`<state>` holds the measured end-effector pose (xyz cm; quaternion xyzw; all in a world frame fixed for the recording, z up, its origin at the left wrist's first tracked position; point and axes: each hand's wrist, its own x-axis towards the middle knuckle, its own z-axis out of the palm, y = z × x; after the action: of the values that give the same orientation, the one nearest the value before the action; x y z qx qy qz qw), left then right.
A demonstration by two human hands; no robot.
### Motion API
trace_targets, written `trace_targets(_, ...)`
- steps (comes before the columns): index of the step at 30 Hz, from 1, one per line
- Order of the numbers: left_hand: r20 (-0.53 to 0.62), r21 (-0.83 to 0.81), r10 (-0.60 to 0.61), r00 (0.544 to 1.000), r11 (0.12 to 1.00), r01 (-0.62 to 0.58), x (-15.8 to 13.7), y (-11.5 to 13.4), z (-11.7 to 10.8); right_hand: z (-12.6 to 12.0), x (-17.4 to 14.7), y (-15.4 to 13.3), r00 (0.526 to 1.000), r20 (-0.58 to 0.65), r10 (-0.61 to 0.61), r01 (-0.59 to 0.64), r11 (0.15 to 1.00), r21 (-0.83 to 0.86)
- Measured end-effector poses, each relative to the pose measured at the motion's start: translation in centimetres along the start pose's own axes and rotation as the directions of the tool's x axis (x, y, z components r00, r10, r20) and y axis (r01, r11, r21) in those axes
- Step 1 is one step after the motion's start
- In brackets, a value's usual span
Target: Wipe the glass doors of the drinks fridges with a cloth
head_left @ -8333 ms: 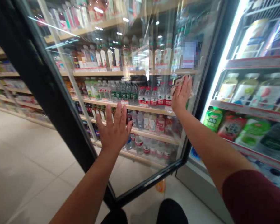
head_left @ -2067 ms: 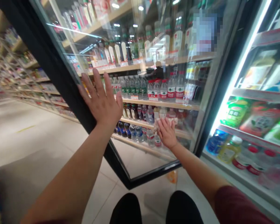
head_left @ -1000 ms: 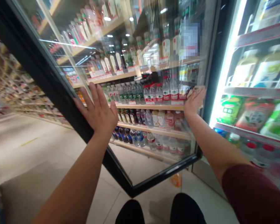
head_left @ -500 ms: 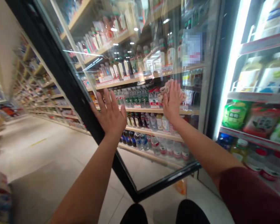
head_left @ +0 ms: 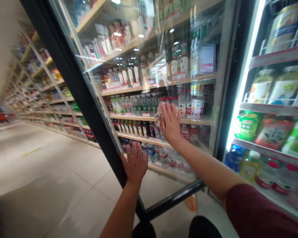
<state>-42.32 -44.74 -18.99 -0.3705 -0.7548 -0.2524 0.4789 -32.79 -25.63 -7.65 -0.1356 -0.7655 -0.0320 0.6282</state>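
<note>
A glass door (head_left: 169,186) with a black frame stands open before me, tilted in my view. My right hand (head_left: 171,125) holds a pale, crumpled cloth (head_left: 160,114) flat against the glass, its fingers stretched over it. The cloth shows around the fingertips; the rest is covered by the palm. Lower and to the left, my left hand (head_left: 135,163) rests with spread fingers on the door's lower left side, where the glass meets the black frame. It holds nothing.
Shelves of drink bottles (head_left: 149,102) show through the glass. On the right is a lit cooler with bottles and green pouches (head_left: 247,125). Long store shelves (head_left: 62,96) run off to the left above a pale tiled floor (head_left: 72,198). An orange object (head_left: 191,202) is below the door.
My right hand has slid the cloth left and down across the glass. My left hand has moved down and right along the door's frame. The view has shifted slightly.
</note>
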Motion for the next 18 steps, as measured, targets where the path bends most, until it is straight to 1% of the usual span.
trace_targets(1, -0.002, -0.006, -0.003, 1.0, 1.0, 0.003, -0.2, 0.0, 0.2, 0.2, -1.4, -0.5, 0.997, 0.033, -0.07, 0.07, 0.997, 0.013)
trace_targets(2, 0.001, -0.011, 0.003, 1.0, 1.0, -0.003, -0.2, 0.0, 0.4, 0.4, -2.8, -1.1, 0.982, 0.07, -0.178, 0.176, 0.984, 0.037)
trace_targets(3, 0.003, -0.013, 0.013, 1.0, 1.0, -0.012, -0.1, -0.1, 0.4, 0.5, -3.7, -1.8, 0.953, 0.106, -0.283, 0.278, 0.959, 0.063)
trace_targets(4, 0.002, -0.01, 0.022, 1.0, 1.0, -0.022, 0.1, -0.1, 0.5, 0.6, -4.0, -2.5, 0.927, 0.129, -0.352, 0.344, 0.936, 0.078)
trace_targets(5, -0.002, -0.006, 0.03, 1.0, 1.0, -0.03, 0.3, -0.2, 0.5, 0.6, -3.5, -3.3, 0.916, 0.134, -0.379, 0.371, 0.925, 0.081)
trace_targets(6, -0.011, -0.004, 0.036, 0.999, 0.999, -0.036, 0.4, -0.3, 0.5, 0.5, -2.4, -4.2, 0.921, 0.124, -0.369, 0.362, 0.929, 0.075)
trace_targets(8, -0.03, -0.007, 0.036, 0.999, 0.999, -0.037, 0.6, -0.5, 0.6, 0.2, 1.2, -5.9, 0.961, 0.062, -0.269, 0.266, 0.962, 0.059)
trace_targets(10, -0.029, -0.026, 0.025, 0.999, 0.999, -0.025, 0.5, -0.5, 0.6, 0.2, 4.1, -7.4, 0.978, 0.022, -0.209, 0.206, 0.975, 0.079)
trace_targets(11, -0.018, -0.036, 0.016, 1.0, 0.999, -0.016, 0.5, -0.6, 0.6, 0.3, 4.9, -8.0, 0.975, 0.026, -0.222, 0.219, 0.971, 0.091)
trace_targets(12, -0.005, -0.044, 0.008, 1.0, 0.999, -0.008, 0.4, -0.6, 0.5, 0.5, 5.0, -8.5, 0.959, 0.055, -0.279, 0.273, 0.957, 0.102)
trace_targets(13, 0.009, -0.046, 0.007, 1.0, 0.999, -0.006, 0.3, -0.6, 0.5, 0.6, 4.6, -8.8, 0.921, 0.104, -0.376, 0.364, 0.924, 0.115)
trace_targets(14, 0.017, -0.041, 0.016, 1.0, 0.999, -0.015, 0.2, -0.7, 0.5, 0.7, 4.0, -9.0, 0.855, 0.161, -0.493, 0.476, 0.869, 0.135)
trace_targets(15, 0.017, -0.031, 0.032, 0.999, 0.999, -0.031, 0.1, -0.7, 0.5, 0.8, 3.4, -9.0, 0.765, 0.209, -0.609, 0.587, 0.793, 0.16)
trace_targets(16, 0.005, -0.017, 0.052, 0.999, 0.999, -0.052, 0.1, -0.8, 0.5, 0.8, 3.0, -8.9, 0.676, 0.234, -0.699, 0.675, 0.715, 0.182)
trace_targets(17, -0.012, 0.0, 0.072, 0.997, 0.997, -0.072, 0.0, -0.9, 0.5, 0.7, 3.0, -8.7, 0.616, 0.237, -0.751, 0.729, 0.658, 0.19)
trace_targets(18, -0.035, 0.016, 0.088, 0.996, 0.996, -0.087, 0.0, -0.9, 0.6, 0.5, 3.5, -8.5, 0.608, 0.218, -0.763, 0.744, 0.644, 0.179)
